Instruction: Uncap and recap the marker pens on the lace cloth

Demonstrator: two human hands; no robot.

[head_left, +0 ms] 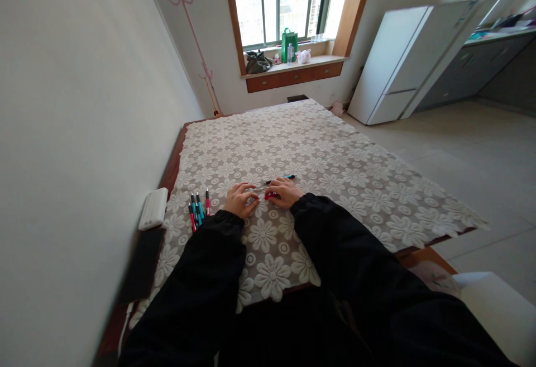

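Close together over the tablecloth (262,236), my two hands work near the table's front. My left hand (240,199) is closed, thumb and fingertips pinched together; what is between them is too small to make out. My right hand (285,192) is closed on a red pen part (273,195), mostly covered by the fingers. A thin pale rod (261,189) lies between the hands, just beyond the fingertips. Behind my right hand rests a blue and black pen (288,177). Several red and blue pens (199,208) lie side by side left of my left hand.
A white power bank (153,209) and a dark flat object (142,266) with a white cable (124,328) sit along the left table edge by the wall. Farther off stand a pink coat rack (195,26), a windowsill with bags (288,46) and a white refrigerator (389,65).
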